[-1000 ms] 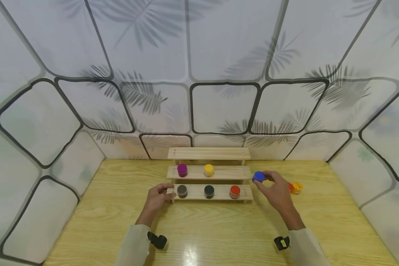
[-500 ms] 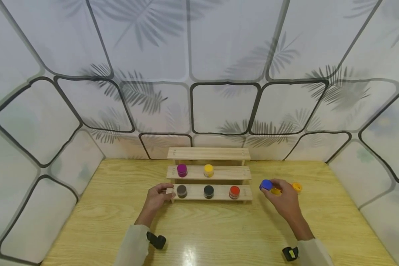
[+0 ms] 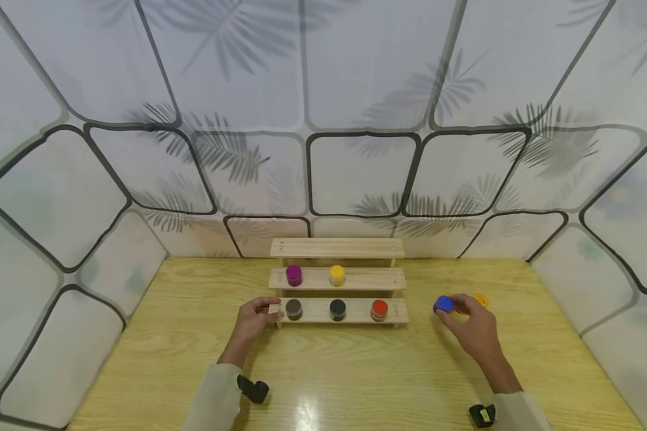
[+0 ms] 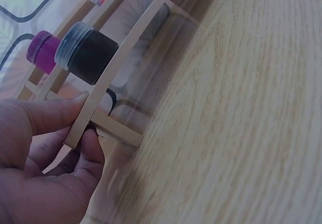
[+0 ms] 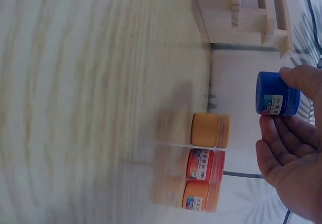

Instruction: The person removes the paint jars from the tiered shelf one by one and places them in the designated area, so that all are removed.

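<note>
My right hand [image 3: 477, 335] pinches a blue paint jar [image 3: 444, 304] between thumb and fingers. In the right wrist view the blue jar is held up off the table. Two orange paint jars [image 5: 205, 129] stand in a row with a red paint jar [image 5: 199, 164] between them; in the head view my hand mostly hides them. With thumb above and curled fingers below, my left hand [image 3: 250, 323] grips the left end of the lowest plank of a three-step wooden rack [image 3: 336, 247]. A grey-brown paint jar [image 3: 293, 309] sits close to those fingers.
On the bottom step are also a black jar [image 3: 337, 309] and a red jar [image 3: 379, 310]. The middle step bears a purple jar [image 3: 294, 275] and a yellow jar [image 3: 336, 275]. A patterned curtain [image 3: 361, 173] hangs behind the wooden table [image 3: 345, 365].
My right hand has moved right and toward me with the blue jar, from beside the rack to in front of the loose jars. My left hand keeps its grip on the rack.
</note>
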Demonstrator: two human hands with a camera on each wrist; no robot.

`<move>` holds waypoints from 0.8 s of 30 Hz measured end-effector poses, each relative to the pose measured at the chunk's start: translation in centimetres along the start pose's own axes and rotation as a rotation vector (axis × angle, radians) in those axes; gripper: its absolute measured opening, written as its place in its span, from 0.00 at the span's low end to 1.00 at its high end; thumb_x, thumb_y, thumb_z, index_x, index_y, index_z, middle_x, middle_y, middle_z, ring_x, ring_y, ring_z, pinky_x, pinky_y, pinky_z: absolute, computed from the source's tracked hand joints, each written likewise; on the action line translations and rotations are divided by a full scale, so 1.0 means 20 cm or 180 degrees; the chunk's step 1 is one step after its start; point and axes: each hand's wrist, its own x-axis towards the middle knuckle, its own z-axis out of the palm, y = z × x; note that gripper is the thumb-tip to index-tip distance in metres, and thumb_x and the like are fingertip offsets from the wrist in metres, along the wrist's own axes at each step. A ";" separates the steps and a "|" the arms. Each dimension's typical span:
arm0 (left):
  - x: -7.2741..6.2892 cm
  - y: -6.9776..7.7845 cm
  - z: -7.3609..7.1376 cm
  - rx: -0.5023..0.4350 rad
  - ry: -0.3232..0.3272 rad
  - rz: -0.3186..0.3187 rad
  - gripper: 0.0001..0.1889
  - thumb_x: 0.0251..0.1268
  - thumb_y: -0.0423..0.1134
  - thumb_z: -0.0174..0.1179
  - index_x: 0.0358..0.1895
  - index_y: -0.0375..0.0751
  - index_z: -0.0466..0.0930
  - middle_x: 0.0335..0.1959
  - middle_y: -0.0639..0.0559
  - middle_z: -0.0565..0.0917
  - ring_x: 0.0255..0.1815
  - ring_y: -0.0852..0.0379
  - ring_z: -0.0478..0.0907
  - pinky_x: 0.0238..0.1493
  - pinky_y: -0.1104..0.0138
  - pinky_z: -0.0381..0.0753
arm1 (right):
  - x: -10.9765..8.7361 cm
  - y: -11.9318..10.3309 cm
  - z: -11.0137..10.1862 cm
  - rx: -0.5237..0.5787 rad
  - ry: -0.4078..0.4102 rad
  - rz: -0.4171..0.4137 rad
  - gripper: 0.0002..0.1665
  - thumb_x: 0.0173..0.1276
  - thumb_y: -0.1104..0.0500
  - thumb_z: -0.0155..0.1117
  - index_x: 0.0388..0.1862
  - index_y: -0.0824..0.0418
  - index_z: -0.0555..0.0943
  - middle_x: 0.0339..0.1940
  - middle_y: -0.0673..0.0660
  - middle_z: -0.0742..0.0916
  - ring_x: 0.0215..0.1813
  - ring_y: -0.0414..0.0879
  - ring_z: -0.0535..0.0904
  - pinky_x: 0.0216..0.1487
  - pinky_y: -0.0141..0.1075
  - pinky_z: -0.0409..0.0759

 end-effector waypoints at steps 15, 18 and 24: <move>0.00 -0.02 0.00 -0.0049 -0.0004 0.0009 0.17 0.53 0.30 0.67 0.49 0.32 0.81 0.38 0.47 0.80 0.32 0.59 0.72 0.32 0.68 0.75 | -0.02 0.07 -0.05 -0.0250 -0.0463 0.0331 0.28 0.59 0.52 0.70 0.50 0.72 0.78 0.41 0.68 0.86 0.45 0.62 0.81 0.43 0.52 0.80; 0.00 -0.01 0.00 -0.0042 0.0008 -0.0014 0.17 0.53 0.30 0.67 0.48 0.32 0.81 0.36 0.48 0.80 0.32 0.59 0.72 0.32 0.68 0.74 | -0.02 0.07 -0.05 -0.0331 -0.0523 0.0403 0.27 0.58 0.52 0.71 0.48 0.73 0.79 0.39 0.68 0.86 0.42 0.60 0.81 0.40 0.48 0.80; 0.01 -0.01 0.00 -0.0085 0.0014 0.0035 0.17 0.52 0.29 0.67 0.48 0.31 0.81 0.37 0.45 0.79 0.28 0.60 0.72 0.30 0.69 0.74 | -0.01 0.08 -0.04 -0.0353 -0.0577 0.0489 0.26 0.59 0.54 0.70 0.47 0.74 0.78 0.39 0.69 0.85 0.41 0.59 0.81 0.36 0.44 0.80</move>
